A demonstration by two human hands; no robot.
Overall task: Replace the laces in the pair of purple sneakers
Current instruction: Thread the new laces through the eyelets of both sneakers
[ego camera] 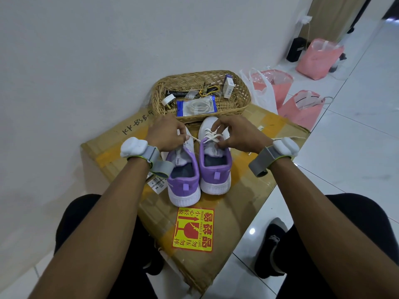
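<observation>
The left hand (166,134) pinched a lace end (193,138) and the right hand (237,135) pinched the white lace (212,134) crossed on the right sneaker (214,169) beneath it — unlacing, I judged, barely begun — while the packet of laces (195,107) lay in the basket (243,92) just beyond both hands.

**Hidden and unresolved detail.** We cannot see the forepart of the left sneaker (183,175), as the left hand (166,134) covers it. The right hand (237,134) hides the right flank of the right sneaker (216,169) and part of its lace (212,134). A wrist strap (162,167) masks part of the label (156,185) at the left edge of the box (216,270). We cannot identify the small items (205,91) in the basket (243,90).
</observation>
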